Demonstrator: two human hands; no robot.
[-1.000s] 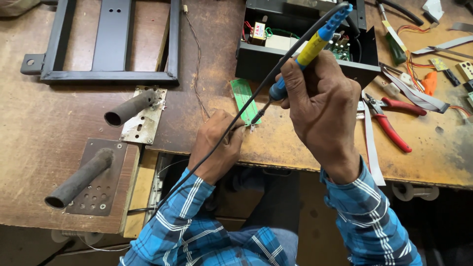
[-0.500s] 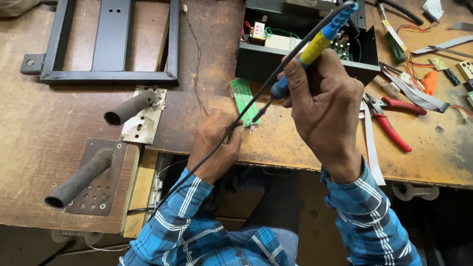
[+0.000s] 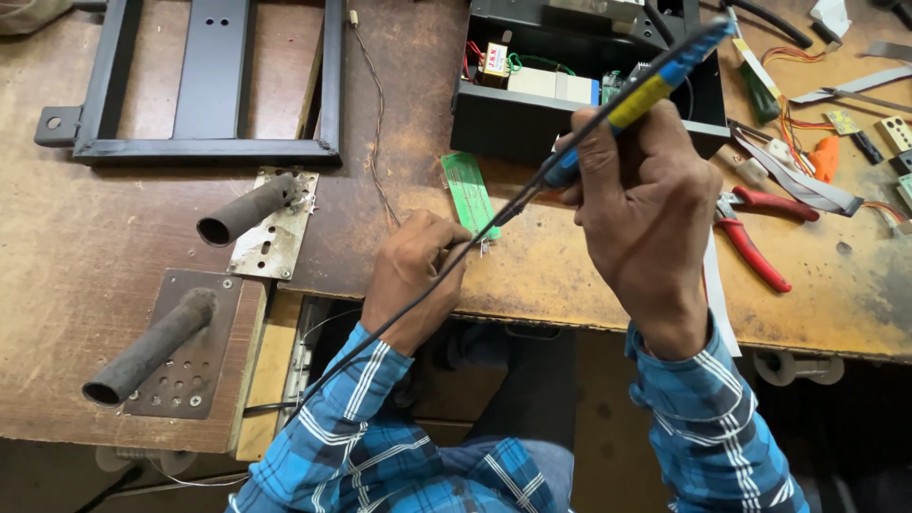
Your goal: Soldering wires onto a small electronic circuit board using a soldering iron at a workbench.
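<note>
My right hand grips a soldering iron with a blue and yellow handle, its tip pointing down toward a small green circuit board on the wooden workbench. A black cord runs from the iron's handle past my left forearm. My left hand rests at the bench edge, fingers pinched near the board's lower end on something too small to make out. Both sleeves are blue plaid.
An open black electronics box sits behind the board. Red-handled pliers, ribbon cables and small parts lie at right. A black metal frame lies at the upper left. Two soldering-iron holder tubes on metal plates stand at left.
</note>
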